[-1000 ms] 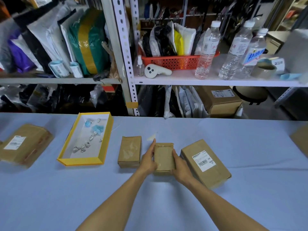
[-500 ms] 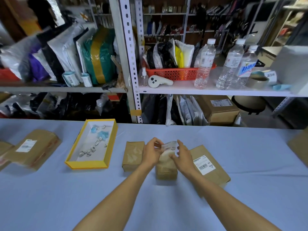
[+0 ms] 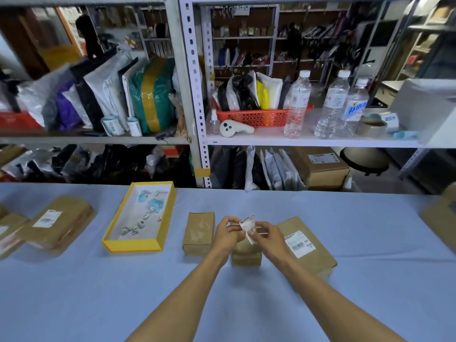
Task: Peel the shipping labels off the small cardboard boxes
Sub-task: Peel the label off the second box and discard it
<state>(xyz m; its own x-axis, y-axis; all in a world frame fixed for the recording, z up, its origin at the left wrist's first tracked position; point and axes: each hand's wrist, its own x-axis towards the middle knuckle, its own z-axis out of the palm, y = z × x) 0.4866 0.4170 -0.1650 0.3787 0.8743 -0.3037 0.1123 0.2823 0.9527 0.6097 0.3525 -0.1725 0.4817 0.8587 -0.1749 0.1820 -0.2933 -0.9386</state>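
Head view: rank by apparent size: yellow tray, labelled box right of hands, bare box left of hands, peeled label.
1. yellow tray
2. labelled box
3. bare box
4. peeled label, crumpled, so its flat size is unclear

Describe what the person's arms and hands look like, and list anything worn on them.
The left forearm and right forearm are bare all the way to the picture's lower edge; no sleeve shows. The left hand and right hand wear no gloves. No watch, bracelet or band shows at either wrist. Whether there are rings is too small to tell.
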